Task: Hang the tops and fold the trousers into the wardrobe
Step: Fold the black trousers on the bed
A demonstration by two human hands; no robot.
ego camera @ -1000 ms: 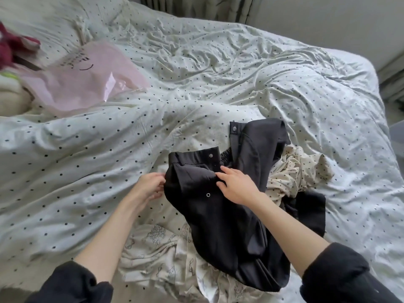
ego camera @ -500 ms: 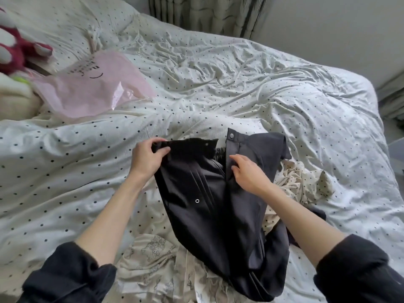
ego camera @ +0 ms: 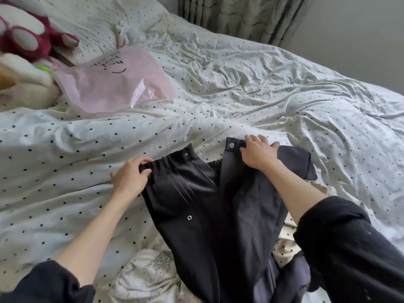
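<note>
Black trousers (ego camera: 209,215) lie spread on the polka-dot duvet (ego camera: 240,88), waistband pointing away from me, fly open with a snap button showing. My left hand (ego camera: 131,176) pinches the elastic left end of the waistband. My right hand (ego camera: 258,154) grips the right waistband flap beside the snap. A cream printed garment (ego camera: 148,276) lies crumpled under the trouser legs, and part of it shows to the right, beneath my right forearm.
A pink plastic bag (ego camera: 118,84) lies on the duvet at the upper left. Plush toys (ego camera: 24,40) are piled in the far left corner. Curtains (ego camera: 236,16) hang behind the bed, with a grey wall to the right.
Both hands have moved apart and away from me along the waistband, pulling the trousers wider and flatter on the duvet. The view has tilted up slightly.
</note>
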